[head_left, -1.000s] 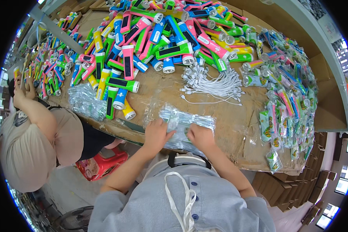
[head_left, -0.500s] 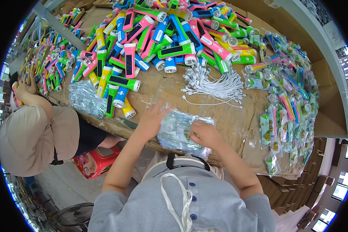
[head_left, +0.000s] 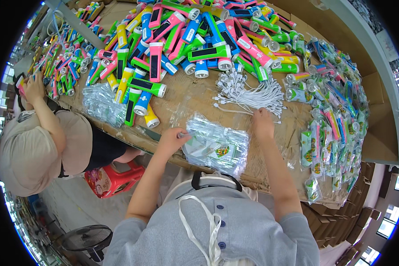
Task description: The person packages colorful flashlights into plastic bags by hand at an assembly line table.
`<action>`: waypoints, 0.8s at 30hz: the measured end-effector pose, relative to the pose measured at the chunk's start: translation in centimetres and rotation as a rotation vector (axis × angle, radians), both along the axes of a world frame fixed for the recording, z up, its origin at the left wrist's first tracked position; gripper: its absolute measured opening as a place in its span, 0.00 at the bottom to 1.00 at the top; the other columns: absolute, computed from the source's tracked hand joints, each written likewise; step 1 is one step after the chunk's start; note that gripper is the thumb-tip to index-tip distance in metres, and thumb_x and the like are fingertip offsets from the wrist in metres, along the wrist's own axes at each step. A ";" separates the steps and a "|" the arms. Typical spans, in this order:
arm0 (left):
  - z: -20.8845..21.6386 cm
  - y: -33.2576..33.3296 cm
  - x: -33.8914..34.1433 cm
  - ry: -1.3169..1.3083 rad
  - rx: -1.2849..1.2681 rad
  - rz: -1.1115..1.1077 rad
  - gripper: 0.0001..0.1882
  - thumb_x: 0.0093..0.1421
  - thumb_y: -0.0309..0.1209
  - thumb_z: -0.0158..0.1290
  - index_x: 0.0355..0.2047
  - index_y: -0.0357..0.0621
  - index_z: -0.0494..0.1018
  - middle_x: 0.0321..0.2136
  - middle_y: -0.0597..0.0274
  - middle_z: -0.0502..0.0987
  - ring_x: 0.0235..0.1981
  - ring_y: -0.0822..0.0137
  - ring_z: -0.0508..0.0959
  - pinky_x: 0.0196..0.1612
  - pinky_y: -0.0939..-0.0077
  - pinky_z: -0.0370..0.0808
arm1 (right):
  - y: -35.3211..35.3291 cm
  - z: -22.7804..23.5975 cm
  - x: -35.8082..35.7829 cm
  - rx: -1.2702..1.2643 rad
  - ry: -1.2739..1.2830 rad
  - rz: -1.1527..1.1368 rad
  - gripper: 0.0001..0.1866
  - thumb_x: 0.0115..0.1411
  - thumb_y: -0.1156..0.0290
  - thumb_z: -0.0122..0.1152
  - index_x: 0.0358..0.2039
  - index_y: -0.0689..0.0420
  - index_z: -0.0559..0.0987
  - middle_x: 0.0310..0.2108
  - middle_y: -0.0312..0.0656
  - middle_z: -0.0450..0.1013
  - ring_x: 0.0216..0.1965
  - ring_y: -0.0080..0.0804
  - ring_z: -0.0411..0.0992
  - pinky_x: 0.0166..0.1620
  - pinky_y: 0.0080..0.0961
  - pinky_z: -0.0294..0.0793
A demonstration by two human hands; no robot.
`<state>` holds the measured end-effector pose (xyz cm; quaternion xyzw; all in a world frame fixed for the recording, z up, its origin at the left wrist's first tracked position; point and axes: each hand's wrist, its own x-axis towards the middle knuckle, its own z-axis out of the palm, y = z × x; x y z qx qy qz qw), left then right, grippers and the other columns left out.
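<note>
At near edge of tabletop [head_left: 184, 91], clear plastic bags [head_left: 217, 148] stacked, likely for reach; left hand [head_left: 168, 140] pinches one; right hand [head_left: 264, 125] at white cables [head_left: 252, 92], grip unclear.

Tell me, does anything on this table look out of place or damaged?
One white cable strays in front of the main bundle, near the right hand; it looks odd because most others lie bunched together. The cardboard covering also looks worn, with scuffs and creases.
</note>
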<state>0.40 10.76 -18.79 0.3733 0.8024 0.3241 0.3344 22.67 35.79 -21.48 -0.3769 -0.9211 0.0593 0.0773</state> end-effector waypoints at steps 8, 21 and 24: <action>-0.6 -0.1 3.2 -0.148 0.107 0.088 0.08 0.51 0.29 0.54 0.31 0.39 0.74 0.16 0.57 0.73 0.12 0.69 0.72 0.18 0.75 0.68 | -9.5 11.6 -3.3 -1.157 1.133 0.051 0.07 0.64 0.66 0.40 0.35 0.55 0.65 0.24 0.37 0.66 0.30 0.30 0.69 0.36 0.22 0.66; 1.7 0.5 5.3 -0.016 0.402 0.310 0.08 0.55 0.30 0.50 0.33 0.39 0.74 0.15 0.57 0.73 0.15 0.69 0.73 0.20 0.73 0.67 | -12.0 2.8 -7.9 -0.370 -0.669 0.366 0.13 0.46 0.64 0.58 0.32 0.55 0.78 0.29 0.40 0.75 0.33 0.36 0.75 0.32 0.28 0.73; 2.5 0.3 6.2 0.064 0.393 0.222 0.08 0.55 0.30 0.49 0.33 0.40 0.74 0.15 0.57 0.73 0.14 0.70 0.72 0.19 0.74 0.67 | -12.2 1.9 -10.6 -0.265 -0.978 0.421 0.17 0.40 0.63 0.63 0.33 0.53 0.80 0.29 0.39 0.76 0.32 0.33 0.75 0.29 0.30 0.74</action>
